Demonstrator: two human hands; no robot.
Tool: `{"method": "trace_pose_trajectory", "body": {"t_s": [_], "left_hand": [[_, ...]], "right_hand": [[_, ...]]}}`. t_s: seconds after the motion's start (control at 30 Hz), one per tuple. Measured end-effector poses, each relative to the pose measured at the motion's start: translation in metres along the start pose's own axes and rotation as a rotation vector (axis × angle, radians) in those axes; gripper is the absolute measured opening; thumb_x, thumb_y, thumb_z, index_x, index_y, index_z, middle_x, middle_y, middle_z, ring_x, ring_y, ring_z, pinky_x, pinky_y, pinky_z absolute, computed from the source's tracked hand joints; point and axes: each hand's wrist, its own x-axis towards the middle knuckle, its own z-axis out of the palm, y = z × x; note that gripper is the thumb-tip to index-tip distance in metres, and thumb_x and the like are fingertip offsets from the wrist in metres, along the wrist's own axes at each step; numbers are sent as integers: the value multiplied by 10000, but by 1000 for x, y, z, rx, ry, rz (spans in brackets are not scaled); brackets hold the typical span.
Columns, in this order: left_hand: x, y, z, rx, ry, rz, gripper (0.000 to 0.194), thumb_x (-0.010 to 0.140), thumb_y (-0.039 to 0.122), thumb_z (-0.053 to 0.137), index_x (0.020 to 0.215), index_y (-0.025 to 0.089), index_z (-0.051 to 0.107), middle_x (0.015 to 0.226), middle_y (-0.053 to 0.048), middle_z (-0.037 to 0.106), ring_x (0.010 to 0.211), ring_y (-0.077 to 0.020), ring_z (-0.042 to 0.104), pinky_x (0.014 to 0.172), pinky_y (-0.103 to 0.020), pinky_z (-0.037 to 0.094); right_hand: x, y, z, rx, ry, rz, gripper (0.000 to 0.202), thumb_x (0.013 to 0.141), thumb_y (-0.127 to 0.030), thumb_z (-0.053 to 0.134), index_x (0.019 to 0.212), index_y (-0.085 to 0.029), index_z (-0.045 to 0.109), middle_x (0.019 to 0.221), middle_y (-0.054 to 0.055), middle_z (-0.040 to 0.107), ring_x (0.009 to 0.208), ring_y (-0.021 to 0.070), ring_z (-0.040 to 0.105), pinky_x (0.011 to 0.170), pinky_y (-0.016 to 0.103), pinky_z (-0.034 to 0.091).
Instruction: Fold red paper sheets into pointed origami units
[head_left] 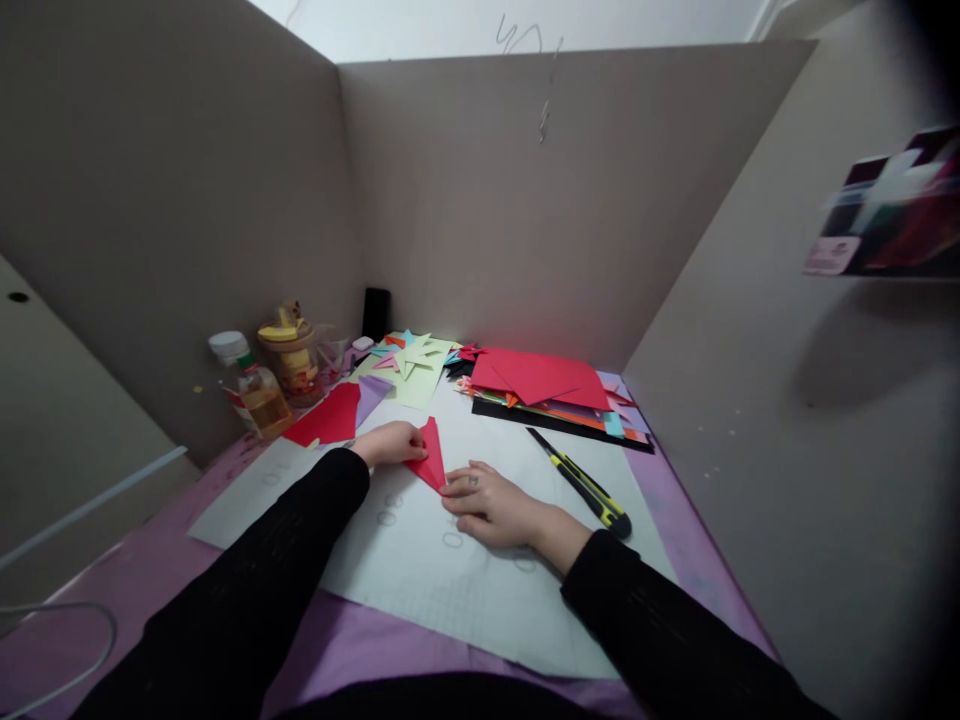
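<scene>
Hands (491, 503) on red folded paper (430, 458)

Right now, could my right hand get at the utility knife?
Probably yes. The utility knife lies just to the right of your right hand, uncovered on the white sheet, with nothing visible between them. That hand's fingertips are at the folded red paper, so they'd likely leave it first.

The folded red paper (433, 468) looks matt, the cutter handle (589, 490) smooth plastic.
</scene>
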Motion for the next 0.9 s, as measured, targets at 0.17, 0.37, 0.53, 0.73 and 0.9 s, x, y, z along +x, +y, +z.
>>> {"method": "trace_pose_trajectory", "body": {"t_s": [0.17,0.37,0.53,0.73,0.9], "left_hand": [[-1,5,-1,20,0,-31,262,726,417,553,693,190,680,632,-10,628,555,-139,495,527,-248,317],[-1,4,-2,17,-15,-33,256,719,416,556,713,196,686,669,-18,651,570,-148,509,537,-253,328],[1,0,-5,-29,-63,-5,227,693,407,592,725,199,676,670,6,647,583,-138,516,537,-236,336],[1,-6,-4,-51,-72,-1,289,703,461,584,740,189,673,645,17,616,571,-127,486,526,-230,327],[2,-4,-1,-4,-42,-14,286,733,456,560,724,193,673,639,7,618,565,-134,488,531,-244,322]], "right_hand": [[4,-11,-6,-40,-46,-2,182,857,-191,515,989,-212,639,1066,59,688,1102,178,558,1080,457,221],[6,-17,-5,-105,-49,-34,154,838,-208,530,962,-186,618,1045,93,673,1076,201,559,1090,437,246],[7,-19,-8,-103,-108,-23,93,833,-189,520,907,-191,576,996,90,655,1124,197,529,1104,441,227],[11,-17,-6,-88,-91,-34,48,818,-188,529,860,-195,551,962,82,627,1025,199,558,1076,430,272],[15,-17,-5,-111,-84,-56,51,798,-235,559,779,-191,542,801,57,606,804,190,567,967,387,375]]}}
